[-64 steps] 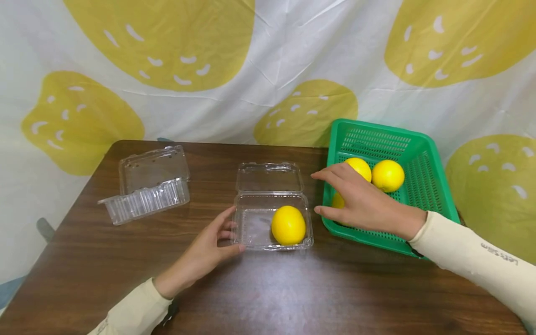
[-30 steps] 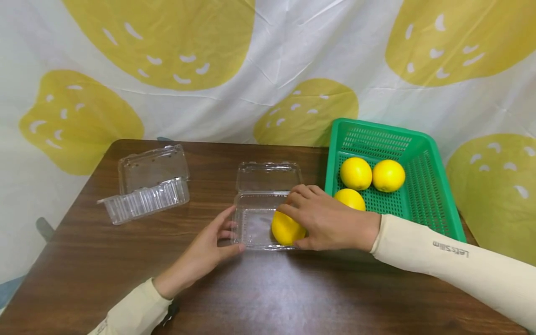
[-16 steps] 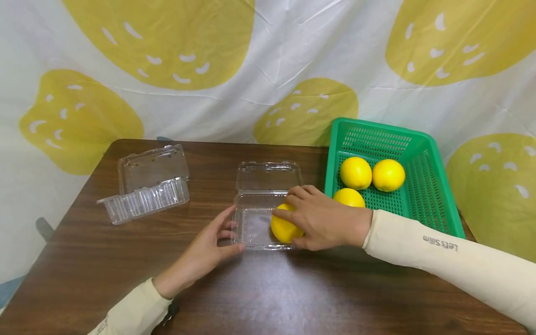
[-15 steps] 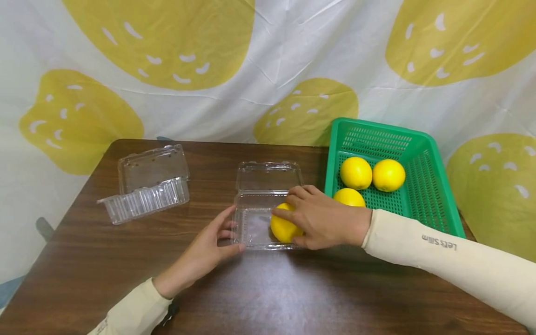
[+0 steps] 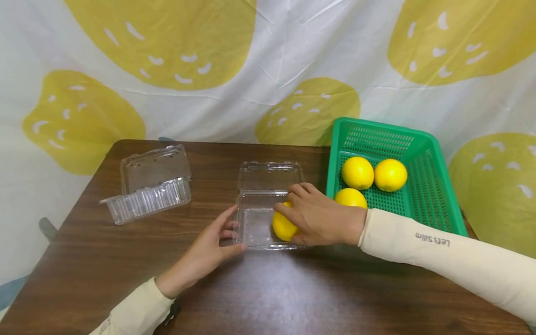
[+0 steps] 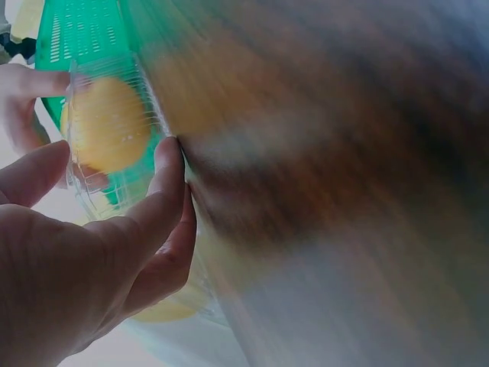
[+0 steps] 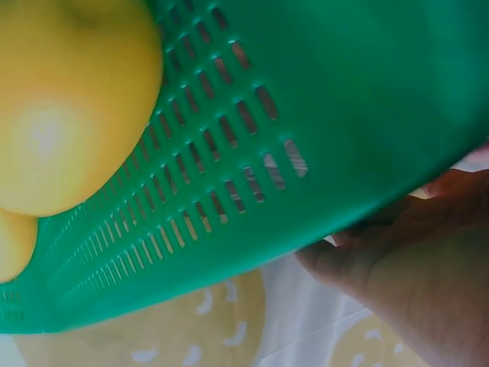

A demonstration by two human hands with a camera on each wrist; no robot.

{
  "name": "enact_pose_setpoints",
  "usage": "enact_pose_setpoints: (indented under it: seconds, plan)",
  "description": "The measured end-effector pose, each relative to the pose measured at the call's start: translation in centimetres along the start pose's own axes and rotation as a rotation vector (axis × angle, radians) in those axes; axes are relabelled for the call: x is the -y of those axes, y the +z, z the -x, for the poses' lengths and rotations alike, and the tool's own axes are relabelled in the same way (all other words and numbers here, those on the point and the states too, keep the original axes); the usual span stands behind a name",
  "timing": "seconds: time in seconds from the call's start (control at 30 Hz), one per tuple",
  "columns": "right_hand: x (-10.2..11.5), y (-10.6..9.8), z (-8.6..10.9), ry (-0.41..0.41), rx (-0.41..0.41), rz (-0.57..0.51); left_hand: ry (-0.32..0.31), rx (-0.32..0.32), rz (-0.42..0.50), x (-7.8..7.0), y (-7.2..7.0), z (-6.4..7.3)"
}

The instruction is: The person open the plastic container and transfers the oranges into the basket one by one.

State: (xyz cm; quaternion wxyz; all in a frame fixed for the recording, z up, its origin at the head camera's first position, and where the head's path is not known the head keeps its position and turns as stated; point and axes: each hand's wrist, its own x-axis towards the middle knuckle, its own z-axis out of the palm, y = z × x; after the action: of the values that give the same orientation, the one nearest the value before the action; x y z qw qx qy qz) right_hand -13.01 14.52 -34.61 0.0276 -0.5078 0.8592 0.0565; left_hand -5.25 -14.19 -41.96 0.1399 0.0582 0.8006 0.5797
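In the head view, a clear plastic clamshell box (image 5: 256, 228) lies at mid-table with its lid (image 5: 270, 177) folded back. My right hand (image 5: 320, 216) grips a yellow orange (image 5: 283, 225) in the box's right part, fingers curled over its top and thumb at the front. My left hand (image 5: 205, 251) rests against the box's left end, fingers spread and loosely bent, thumb by the front corner. The left wrist view shows the same hand (image 6: 84, 252) touching the clear wall. From the right wrist, the hand (image 7: 420, 275) is partly hidden behind the green basket (image 7: 367, 92).
Close to the box's right side, the green basket (image 5: 450, 186) holds a back-left orange (image 5: 358, 172), a back-right orange (image 5: 391, 175) and a front orange (image 5: 351, 197). A second clamshell box (image 5: 148, 200) stands tipped at the left. Behind the table (image 5: 259, 293) hangs a patterned cloth (image 5: 284, 42).
My right hand has come left from over the basket to the orange in the box and now grips it. The left hand stays where it was. Over the last half second little differs.
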Motion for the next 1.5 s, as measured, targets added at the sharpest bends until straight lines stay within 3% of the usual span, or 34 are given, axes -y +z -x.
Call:
enact_pose_setpoints:
  seconds: [0.13, 0.33, 0.57, 1.07, 1.5]
  plan:
    - [-0.1, -0.8, 0.2, 0.025, 0.004, -0.052, 0.001, -0.001, 0.001, 0.0, 0.1, 0.0]
    - [-0.3, -2.5, 1.2, 0.052, -0.084, -0.084, 0.000, -0.005, -0.006, -0.1, 0.1, 0.0]
    - [-1.1, -4.0, 3.2, 0.102, -0.164, -0.132, -0.002, -0.007, -0.002, 0.0, 0.1, 0.0]
    - [-2.4, -6.7, 7.7, 0.224, -0.234, -0.204, -0.010, 0.001, 0.003, 0.0, 0.1, 0.1]
    - [-4.9, -5.9, 12.2, 0.339, -0.238, -0.181, -0.007, -0.002, -0.002, -0.2, 0.1, 0.2]
